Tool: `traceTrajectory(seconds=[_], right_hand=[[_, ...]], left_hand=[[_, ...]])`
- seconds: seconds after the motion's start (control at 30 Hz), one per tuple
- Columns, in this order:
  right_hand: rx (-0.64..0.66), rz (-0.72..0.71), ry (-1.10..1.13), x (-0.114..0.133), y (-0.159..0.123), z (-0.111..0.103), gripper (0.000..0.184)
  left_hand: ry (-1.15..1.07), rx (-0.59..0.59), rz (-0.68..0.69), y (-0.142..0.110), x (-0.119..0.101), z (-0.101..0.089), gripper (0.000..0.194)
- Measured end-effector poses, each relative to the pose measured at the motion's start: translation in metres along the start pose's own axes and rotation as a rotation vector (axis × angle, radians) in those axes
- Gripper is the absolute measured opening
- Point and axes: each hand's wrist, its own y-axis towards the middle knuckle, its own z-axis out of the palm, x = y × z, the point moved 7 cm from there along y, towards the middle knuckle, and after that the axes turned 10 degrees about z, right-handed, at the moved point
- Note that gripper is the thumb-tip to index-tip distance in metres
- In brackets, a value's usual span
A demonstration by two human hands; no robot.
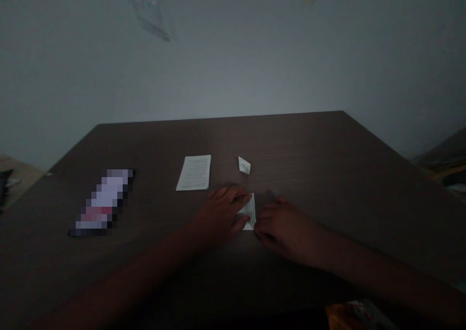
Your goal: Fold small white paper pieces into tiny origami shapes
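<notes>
A small piece of printed paper (249,213) with straight, folded-looking edges lies on the dark table between my hands. My left hand (222,213) rests over its left side, thumb and forefinger spread apart on the paper, and covers that part. At the lower right corner, my right hand (284,228) has its fingers curled and pressed together on the paper's edge; its fingertips are partly hidden in shadow. Just beyond the hands sits a small folded paper piece (244,165), pale and diamond-shaped. A stack of printed paper sheets (194,173) lies to its left.
A phone (104,201) with a blurred-out screen lies on the left of the brown table (298,150). Behind the table's far edge stands a pale wall (233,68) with a clear plastic bag (149,12) on it. Something orange (342,315) shows at the bottom edge.
</notes>
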Motion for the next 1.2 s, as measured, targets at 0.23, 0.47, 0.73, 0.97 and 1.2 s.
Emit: traceTrajectory(seconds=[0.23, 0.47, 0.73, 0.97, 1.2], right_hand=[[-0.112, 0.099, 0.052, -0.027, 0.011, -0.003, 0.014], [-0.264, 0.223, 0.083, -0.060, 0.032, -0.002, 0.035], [-0.282, 0.224, 0.189, -0.066, 0.035, 0.002, 0.017], [-0.302, 0.238, 0.281, -0.067, 0.034, 0.001, 0.020], [-0.223, 0.214, 0.464, -0.066, 0.035, 0.001, 0.008]], left_hand=[[-0.040, -0.053, -0.041, -0.002, 0.007, 0.002, 0.059], [-0.018, -0.073, -0.054, -0.003, 0.014, 0.007, 0.077], [-0.032, -0.092, -0.070, -0.003, 0.020, 0.009, 0.077], [-0.008, -0.117, -0.076, -0.002, 0.021, 0.008, 0.075], [0.024, -0.119, -0.102, -0.002, 0.026, 0.010, 0.081]])
